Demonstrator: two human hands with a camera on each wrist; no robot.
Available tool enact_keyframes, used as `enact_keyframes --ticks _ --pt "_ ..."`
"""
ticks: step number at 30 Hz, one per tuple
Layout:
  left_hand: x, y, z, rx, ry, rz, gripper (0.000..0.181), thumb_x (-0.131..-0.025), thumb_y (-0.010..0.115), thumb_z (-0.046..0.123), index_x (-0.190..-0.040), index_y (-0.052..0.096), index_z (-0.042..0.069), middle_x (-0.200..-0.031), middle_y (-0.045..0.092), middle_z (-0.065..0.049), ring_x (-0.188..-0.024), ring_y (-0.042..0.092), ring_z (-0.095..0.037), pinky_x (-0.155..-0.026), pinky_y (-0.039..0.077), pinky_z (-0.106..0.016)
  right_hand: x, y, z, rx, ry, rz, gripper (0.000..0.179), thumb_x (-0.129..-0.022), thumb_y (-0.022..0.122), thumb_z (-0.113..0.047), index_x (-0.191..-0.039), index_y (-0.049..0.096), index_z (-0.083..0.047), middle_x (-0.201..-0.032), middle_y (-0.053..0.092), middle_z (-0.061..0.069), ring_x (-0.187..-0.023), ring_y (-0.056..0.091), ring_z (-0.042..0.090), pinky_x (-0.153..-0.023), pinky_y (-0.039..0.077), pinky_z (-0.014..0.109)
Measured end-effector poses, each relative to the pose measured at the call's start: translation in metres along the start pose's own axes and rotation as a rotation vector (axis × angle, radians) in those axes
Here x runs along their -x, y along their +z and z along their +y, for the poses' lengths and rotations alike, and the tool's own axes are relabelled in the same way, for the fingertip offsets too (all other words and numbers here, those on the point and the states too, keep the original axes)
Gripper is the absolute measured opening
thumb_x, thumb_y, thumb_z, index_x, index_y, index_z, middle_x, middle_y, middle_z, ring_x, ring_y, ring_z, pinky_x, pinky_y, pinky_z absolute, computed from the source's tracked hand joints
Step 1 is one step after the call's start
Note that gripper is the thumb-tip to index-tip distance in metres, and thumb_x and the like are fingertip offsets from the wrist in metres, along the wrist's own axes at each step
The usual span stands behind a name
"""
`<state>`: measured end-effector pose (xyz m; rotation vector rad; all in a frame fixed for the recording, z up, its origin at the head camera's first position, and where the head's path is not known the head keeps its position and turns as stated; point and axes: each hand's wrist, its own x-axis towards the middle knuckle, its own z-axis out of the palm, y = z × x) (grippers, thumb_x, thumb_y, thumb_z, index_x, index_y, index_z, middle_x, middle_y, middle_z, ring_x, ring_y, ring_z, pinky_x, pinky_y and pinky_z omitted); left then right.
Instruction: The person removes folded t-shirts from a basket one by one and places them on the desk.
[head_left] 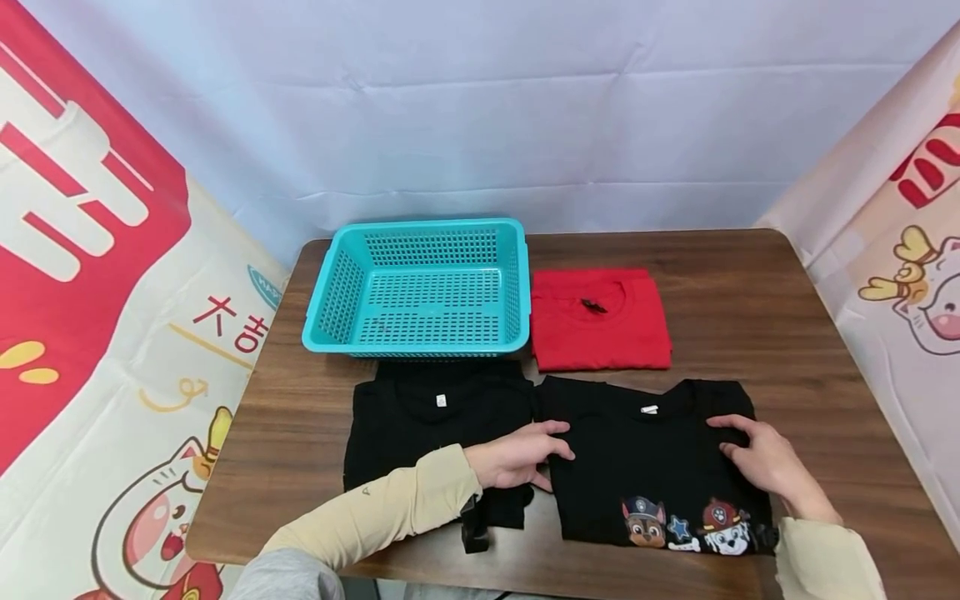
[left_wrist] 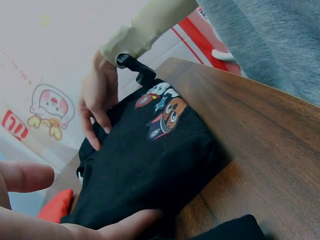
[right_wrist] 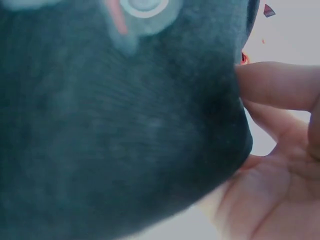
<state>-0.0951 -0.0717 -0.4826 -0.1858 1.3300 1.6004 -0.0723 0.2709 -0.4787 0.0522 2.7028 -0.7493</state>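
A folded black T-shirt with cartoon dog prints lies on the table between both hands. At its left edge is my left hand, its fingers extended and touching the cloth. On the shirt's right side rests my right hand, fingertips on the fabric. The left wrist view shows the printed shirt with the right hand on its far side. Dark fabric fills most of the right wrist view, beside the right hand's fingers. Another folded black T-shirt lies partly under the left forearm.
A turquoise plastic basket with perforated walls stands at the back left, over the edge of some black cloth. To its right lies a folded red T-shirt. The wooden table meets hanging white sheets at the back and sides.
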Motion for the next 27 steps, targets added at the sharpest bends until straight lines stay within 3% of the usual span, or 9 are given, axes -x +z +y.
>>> enact_keyframes --ticks 8,15,18,23,25,27 --pt "-0.001 0.001 0.0 0.02 -0.006 0.02 0.066 -0.087 0.056 0.005 -0.149 0.031 0.008 -0.14 0.043 -0.013 -0.123 0.045 -0.026 -0.098 0.042 -0.064 -0.002 0.003 0.001 -0.002 0.002 0.01 0.033 -0.089 0.058 -0.006 -0.122 0.061 0.0 -0.119 0.054 0.039 -0.088 0.053 0.037 -0.07 0.042 0.039" --pt "-0.003 0.004 -0.002 -0.021 -0.023 -0.004 0.067 -0.087 0.056 0.006 -0.149 0.031 0.008 -0.137 0.046 -0.012 -0.116 0.052 -0.024 -0.096 0.045 -0.061 0.009 0.005 0.006 -0.002 0.02 0.014 0.033 -0.089 0.058 -0.005 -0.121 0.061 0.0 -0.12 0.054 0.04 -0.094 0.055 0.042 -0.076 0.046 0.052" --pt "0.0 0.003 -0.004 -0.03 -0.031 0.003 0.066 -0.086 0.056 0.006 -0.148 0.032 0.008 -0.138 0.043 -0.014 -0.118 0.049 -0.027 -0.096 0.043 -0.065 0.013 0.01 0.006 -0.012 0.021 0.016 0.033 -0.088 0.058 -0.005 -0.121 0.061 0.0 -0.12 0.054 0.039 -0.096 0.055 0.043 -0.077 0.046 0.054" --pt "0.018 0.003 0.0 -0.033 -0.067 -0.008 0.068 -0.088 0.057 0.005 -0.149 0.028 0.008 -0.151 0.025 -0.021 -0.138 0.026 -0.043 -0.091 0.039 -0.073 0.018 0.01 0.005 -0.023 0.009 -0.006 0.033 -0.09 0.058 -0.006 -0.122 0.061 0.0 -0.122 0.054 0.038 -0.099 0.056 0.041 -0.079 0.046 0.054" --pt "0.03 0.001 0.005 -0.038 -0.089 -0.028 0.067 -0.089 0.057 0.007 -0.149 0.027 0.008 -0.153 0.02 -0.023 -0.141 0.016 -0.05 -0.088 0.041 -0.073 0.021 0.004 0.005 -0.024 0.018 -0.01 0.034 -0.091 0.058 -0.008 -0.124 0.06 0.0 -0.11 0.06 0.033 -0.086 0.058 0.032 -0.072 0.048 0.045" --pt "0.044 -0.003 0.011 -0.067 -0.095 -0.055 0.063 -0.091 0.057 0.011 -0.147 0.028 0.009 -0.153 0.024 -0.022 -0.141 0.017 -0.053 -0.084 0.046 -0.069 0.025 -0.005 0.006 -0.021 0.028 -0.004 0.034 -0.093 0.056 -0.01 -0.125 0.059 0.002 -0.101 0.064 0.026 -0.075 0.058 0.019 -0.064 0.046 0.036"
